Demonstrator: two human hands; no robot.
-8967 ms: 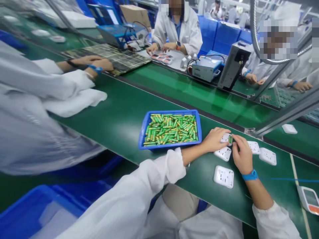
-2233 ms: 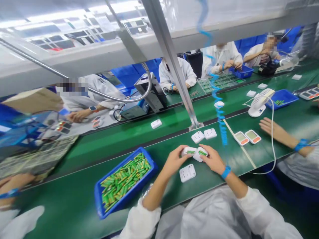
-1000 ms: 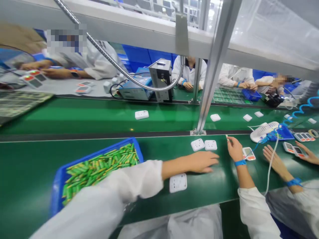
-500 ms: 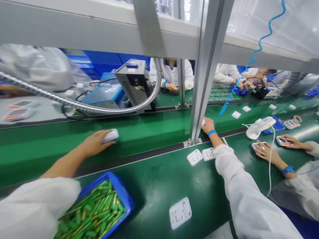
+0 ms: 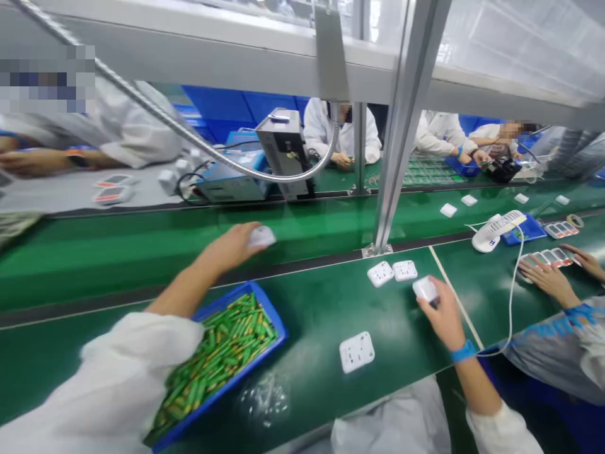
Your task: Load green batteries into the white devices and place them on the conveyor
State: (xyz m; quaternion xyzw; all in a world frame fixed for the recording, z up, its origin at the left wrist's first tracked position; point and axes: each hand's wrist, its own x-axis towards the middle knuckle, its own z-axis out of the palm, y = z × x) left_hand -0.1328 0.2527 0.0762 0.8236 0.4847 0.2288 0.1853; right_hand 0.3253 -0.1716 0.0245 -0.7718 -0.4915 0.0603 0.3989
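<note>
My left hand reaches over the green conveyor belt, its fingers closed on a white plastic housing. Lower and to the right, above the near green bench, my right hand grips another white housing by its edges. Two white housings with slots, one on the left and one on the right, lie side by side on the bench. A third slotted housing lies closer to me. Under my left forearm is a blue bin full of narrow green circuit boards.
A metal post rises between belt and bench. White pieces rest farther along the belt. At right, a co-worker's hands touch a row of housings beside a white corded device. A flexible metal hose hangs ahead.
My right hand has drawn back from the belt to the near bench with a white housing. My left hand stays over the belt, still gripping its housing. The view has shifted left.
</note>
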